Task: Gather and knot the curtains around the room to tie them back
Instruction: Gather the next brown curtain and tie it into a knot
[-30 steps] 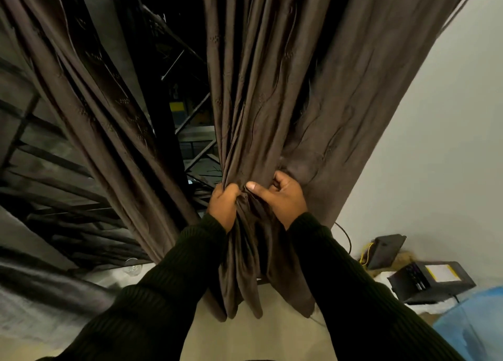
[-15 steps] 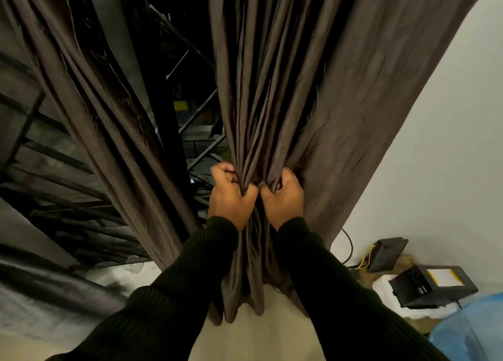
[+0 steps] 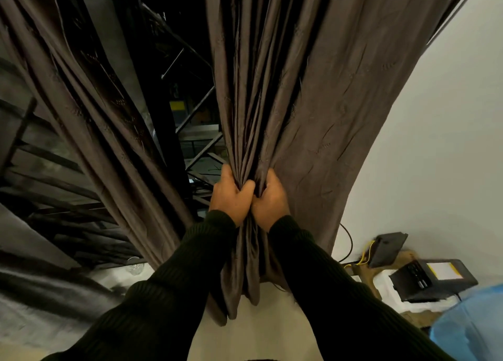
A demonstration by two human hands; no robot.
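Midway: two hands bunch a brown curtain, no knot made yet.
At frame center, the left hand (image 3: 231, 197) and right hand (image 3: 270, 200) clench side by side around the gathered curtain (image 3: 272, 102); its tail hangs loose below, and a second curtain (image 3: 103, 121) at left hangs untied.

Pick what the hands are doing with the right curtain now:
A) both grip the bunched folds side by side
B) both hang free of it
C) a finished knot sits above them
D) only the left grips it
A: the left hand and right hand both clench the gathered curtain, knuckles together; no knot shows.
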